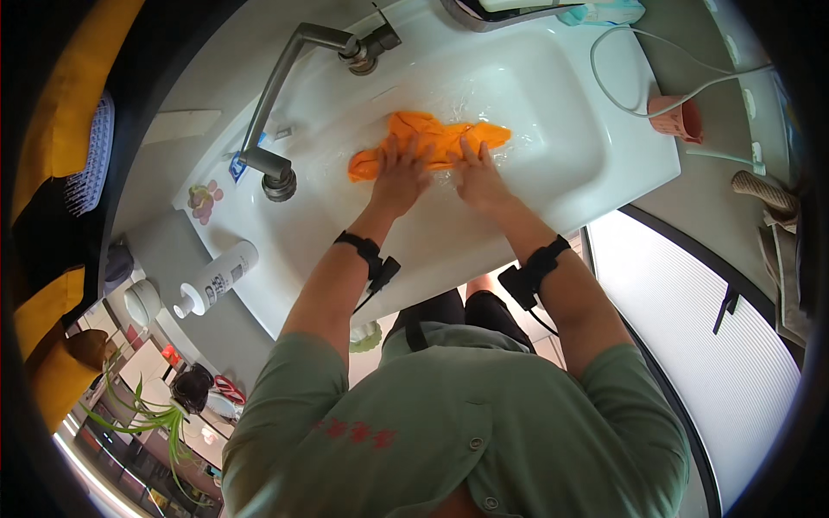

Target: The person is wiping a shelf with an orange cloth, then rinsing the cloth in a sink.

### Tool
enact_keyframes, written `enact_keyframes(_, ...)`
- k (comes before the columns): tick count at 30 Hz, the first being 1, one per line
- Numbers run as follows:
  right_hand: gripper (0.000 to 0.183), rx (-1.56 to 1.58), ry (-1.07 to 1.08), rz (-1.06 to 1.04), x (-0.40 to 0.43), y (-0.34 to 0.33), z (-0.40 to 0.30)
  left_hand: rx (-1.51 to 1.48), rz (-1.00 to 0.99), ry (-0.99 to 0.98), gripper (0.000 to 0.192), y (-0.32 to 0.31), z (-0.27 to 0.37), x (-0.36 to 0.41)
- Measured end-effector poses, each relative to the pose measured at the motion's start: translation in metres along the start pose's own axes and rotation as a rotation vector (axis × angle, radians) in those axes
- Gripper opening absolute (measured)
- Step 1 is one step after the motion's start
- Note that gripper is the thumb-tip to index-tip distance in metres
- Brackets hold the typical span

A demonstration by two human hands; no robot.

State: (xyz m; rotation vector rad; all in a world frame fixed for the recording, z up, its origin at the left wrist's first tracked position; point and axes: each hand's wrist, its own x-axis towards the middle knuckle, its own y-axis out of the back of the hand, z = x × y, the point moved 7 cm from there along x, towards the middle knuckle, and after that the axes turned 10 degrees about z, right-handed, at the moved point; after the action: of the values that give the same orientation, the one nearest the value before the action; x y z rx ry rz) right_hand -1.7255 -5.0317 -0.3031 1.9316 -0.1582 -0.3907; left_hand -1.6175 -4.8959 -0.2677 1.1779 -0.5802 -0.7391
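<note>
A wet orange cloth [447,137] lies crumpled and stretched sideways on the bottom of a white sink basin [563,97]. Shallow rippling water surrounds it. My left hand [400,178] rests on the cloth's left half, its fingers spread over the fabric. On the right half, my right hand [480,178] touches the near edge with its fingertips, two fingers plainly apart. No fold is visibly pinched in either hand. The parts of the cloth under my fingers are hidden.
A jointed metal faucet [275,90] reaches over the basin's left side. A white pump bottle [217,278] stands left of the sink. A pink cup [675,118], a toothbrush [728,158] and a looped white cable [609,84] are at the right. A dark-rimmed tray [479,22] sits at the back.
</note>
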Motion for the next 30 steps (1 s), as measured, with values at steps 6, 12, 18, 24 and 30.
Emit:
enact_keyframes(6,0.053,0.389,-0.227,0.041,0.006,0.024,0.031,-0.042,-0.027,-0.006,0.044,-0.012,-0.025,0.015)
enact_keyframes(12,0.034,1.152,-0.768,0.185,0.019,-0.034,0.034,-0.541,0.283,1.044,0.034,-0.041,-0.069,-0.023)
enact_keyframes(18,0.023,1.124,-0.93,0.072,0.018,0.008,0.015,-0.788,0.396,0.925,0.034,0.006,-0.028,-0.011)
enact_keyframes(24,0.019,1.198,-0.485,0.45,0.007,0.113,0.024,-0.737,0.802,0.928,0.027,0.076,-0.079,-0.06)
enact_keyframes(30,0.046,0.725,-0.52,0.234,-0.011,0.063,0.022,-0.15,0.357,0.668,0.065,0.054,-0.074,-0.056)
